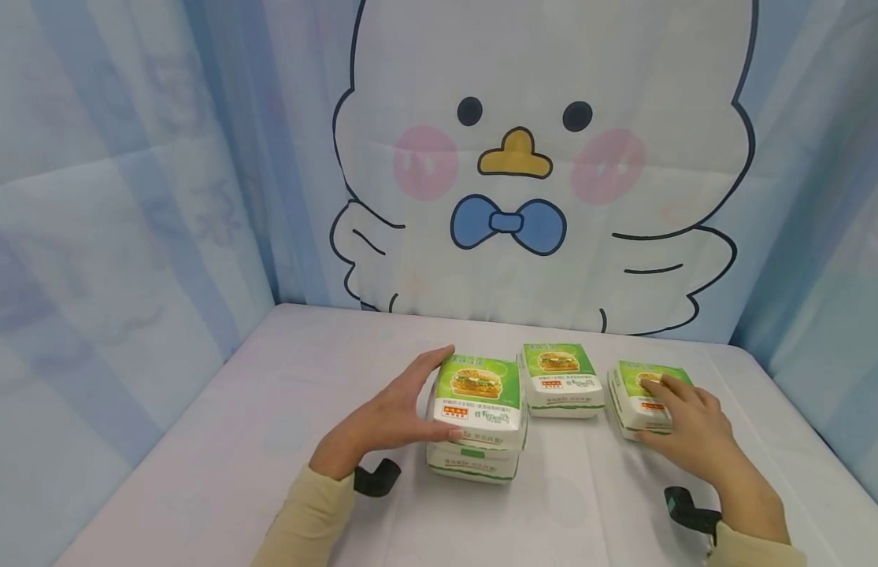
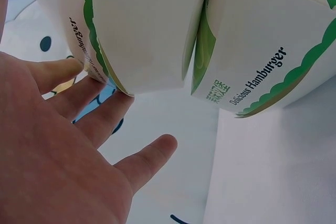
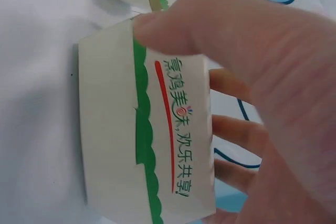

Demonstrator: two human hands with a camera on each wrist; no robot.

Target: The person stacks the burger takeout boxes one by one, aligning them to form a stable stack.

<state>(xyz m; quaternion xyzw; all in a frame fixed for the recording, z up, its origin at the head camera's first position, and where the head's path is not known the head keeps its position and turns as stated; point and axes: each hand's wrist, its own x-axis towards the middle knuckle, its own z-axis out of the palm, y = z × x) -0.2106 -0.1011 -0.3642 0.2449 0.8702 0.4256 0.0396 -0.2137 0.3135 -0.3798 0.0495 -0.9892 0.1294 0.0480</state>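
Two white-and-green hamburger boxes are stacked in the middle of the table. My left hand (image 1: 389, 413) grips the upper box (image 1: 479, 398), thumb along its front and fingers at its far left side. Under it is the lower box (image 1: 472, 463), whose wall reads "Delicious Hamburger" in the left wrist view. At the right, my right hand (image 1: 697, 437) holds another hamburger box (image 1: 630, 394) on the table. In the right wrist view the thumb lies on the front of this box (image 3: 110, 124); its fingers are partly hidden behind it.
One more hamburger box (image 1: 561, 386) stands between the stack and the right-hand box, a little farther back. A pale cloth covers the table (image 1: 219, 472). Behind it hangs a curtain (image 1: 516, 276) with a cartoon bird, and further curtains close off both sides.
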